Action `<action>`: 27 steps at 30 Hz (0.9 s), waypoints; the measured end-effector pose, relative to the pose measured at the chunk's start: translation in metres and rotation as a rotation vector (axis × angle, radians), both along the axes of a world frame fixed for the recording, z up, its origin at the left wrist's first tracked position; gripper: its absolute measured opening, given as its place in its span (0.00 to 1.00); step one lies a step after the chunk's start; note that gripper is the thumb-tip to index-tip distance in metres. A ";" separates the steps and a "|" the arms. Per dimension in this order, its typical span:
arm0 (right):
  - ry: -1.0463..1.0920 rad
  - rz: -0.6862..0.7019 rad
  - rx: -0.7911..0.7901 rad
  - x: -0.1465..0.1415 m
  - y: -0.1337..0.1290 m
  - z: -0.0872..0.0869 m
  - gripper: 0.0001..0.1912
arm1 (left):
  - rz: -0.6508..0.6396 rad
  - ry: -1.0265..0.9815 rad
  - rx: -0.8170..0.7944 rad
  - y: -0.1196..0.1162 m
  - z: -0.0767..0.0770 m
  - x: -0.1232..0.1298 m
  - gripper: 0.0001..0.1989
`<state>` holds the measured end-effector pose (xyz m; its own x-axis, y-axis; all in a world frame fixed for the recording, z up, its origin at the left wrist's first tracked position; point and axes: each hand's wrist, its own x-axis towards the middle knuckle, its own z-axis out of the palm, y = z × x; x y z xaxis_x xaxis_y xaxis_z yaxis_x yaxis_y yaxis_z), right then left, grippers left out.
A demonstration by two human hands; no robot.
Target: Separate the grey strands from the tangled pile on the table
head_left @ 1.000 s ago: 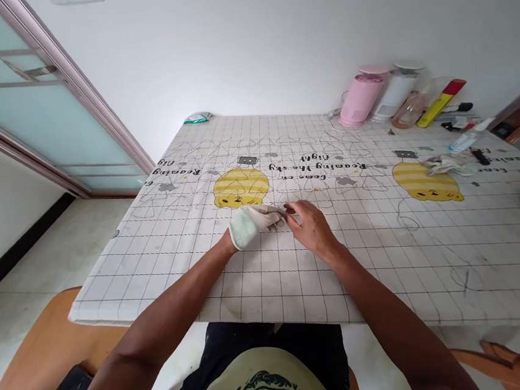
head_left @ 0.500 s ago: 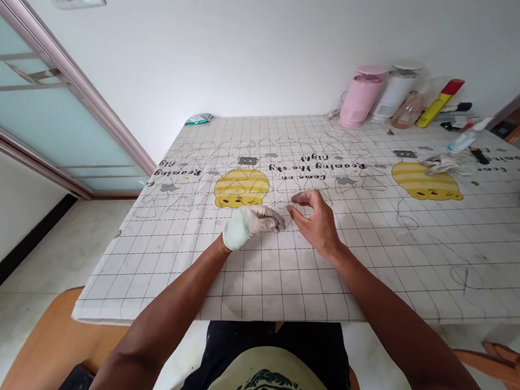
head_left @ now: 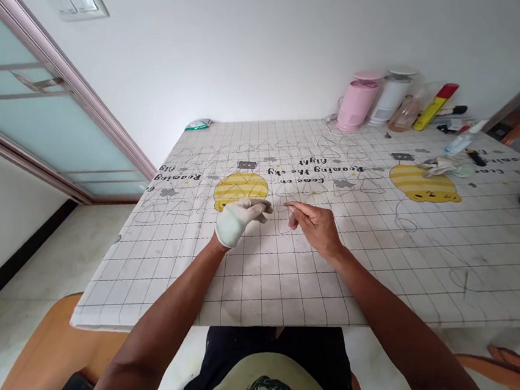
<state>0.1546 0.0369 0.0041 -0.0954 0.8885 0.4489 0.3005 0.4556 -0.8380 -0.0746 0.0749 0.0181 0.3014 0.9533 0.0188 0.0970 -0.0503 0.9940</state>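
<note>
My left hand (head_left: 239, 220) wears a white fabric glove, and its fingers are curled closed over the yellow striped bear print (head_left: 241, 187) on the grid-printed table mat (head_left: 278, 295). Whether the glove holds anything is hard to see. My bare right hand (head_left: 314, 228) hovers a short gap to the right, with its fingers apart and pointing at the glove. Thin wire loops (head_left: 404, 221) lie scattered over the mat, some close beneath both hands.
At the table's back stand a pink container (head_left: 357, 105), a white container (head_left: 390, 97), a bottle (head_left: 405, 116) and a yellow-and-red tube (head_left: 434, 107). A crumpled cloth (head_left: 442, 165) lies at back right. A frosted sliding door (head_left: 43, 100) stands left.
My hands were close together a second ago, fingertips almost meeting. They have drawn apart, with the gloved hand shifted left and the right hand's fingers opened.
</note>
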 end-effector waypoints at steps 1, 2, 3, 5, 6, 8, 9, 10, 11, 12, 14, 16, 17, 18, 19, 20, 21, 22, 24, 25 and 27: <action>0.049 0.010 -0.052 -0.001 -0.001 0.002 0.19 | 0.046 0.018 -0.019 0.001 -0.001 0.002 0.18; 0.092 0.028 -0.106 -0.002 -0.002 0.003 0.19 | 0.066 0.045 -0.032 0.001 -0.001 0.006 0.17; 0.123 0.050 -0.153 -0.004 -0.003 0.004 0.19 | 0.065 0.075 -0.032 0.000 -0.002 0.009 0.17; 0.132 0.102 -0.217 -0.006 -0.004 0.006 0.20 | 0.051 0.125 0.019 -0.004 0.000 0.015 0.15; 0.117 0.128 -0.235 -0.007 -0.005 0.006 0.20 | 0.041 0.139 0.059 -0.006 0.001 0.017 0.14; 0.081 0.176 -0.255 -0.008 -0.007 0.006 0.20 | 0.025 0.147 0.133 -0.010 0.004 0.017 0.13; 0.062 0.196 -0.255 -0.008 -0.008 0.006 0.20 | 0.021 0.143 0.155 -0.011 0.005 0.016 0.12; 0.043 0.216 -0.247 -0.008 -0.009 0.005 0.19 | 0.013 0.144 0.166 -0.011 0.006 0.014 0.12; 0.021 0.235 -0.233 -0.008 -0.009 0.005 0.19 | 0.004 0.149 0.168 -0.011 0.006 0.012 0.11; -0.002 0.255 -0.216 -0.008 -0.010 0.005 0.20 | -0.004 0.157 0.164 -0.010 0.006 0.009 0.11; -0.017 0.276 -0.197 -0.009 -0.010 0.005 0.21 | -0.026 0.175 0.144 -0.008 0.006 0.004 0.11; 0.033 0.253 -0.225 -0.009 -0.010 0.007 0.21 | -0.043 0.181 0.120 -0.007 0.007 0.001 0.14; 0.069 0.233 -0.248 -0.009 -0.010 0.008 0.20 | -0.049 0.187 0.117 -0.006 0.008 0.000 0.15; 0.102 0.213 -0.271 -0.009 -0.010 0.010 0.20 | -0.051 0.198 0.127 -0.006 0.008 -0.001 0.15; 0.123 0.203 -0.289 -0.009 -0.010 0.011 0.20 | -0.052 0.213 0.151 -0.006 0.008 0.000 0.15; 0.131 0.211 -0.301 -0.009 -0.010 0.013 0.20 | -0.054 0.227 0.183 -0.006 0.008 0.001 0.15; 0.131 0.229 -0.305 -0.008 -0.011 0.015 0.20 | -0.059 0.237 0.215 -0.006 0.008 0.001 0.14; 0.126 0.252 -0.305 -0.008 -0.011 0.016 0.20 | -0.067 0.240 0.242 -0.006 0.008 0.002 0.12; 0.113 0.286 -0.300 -0.009 -0.013 0.019 0.21 | -0.093 0.222 0.261 -0.007 0.008 0.003 0.11; 0.105 0.293 -0.297 -0.009 -0.014 0.020 0.22 | -0.102 0.212 0.260 -0.007 0.008 0.003 0.12; 0.085 0.293 -0.287 -0.009 -0.016 0.020 0.23 | -0.104 0.216 0.243 -0.008 0.010 0.002 0.12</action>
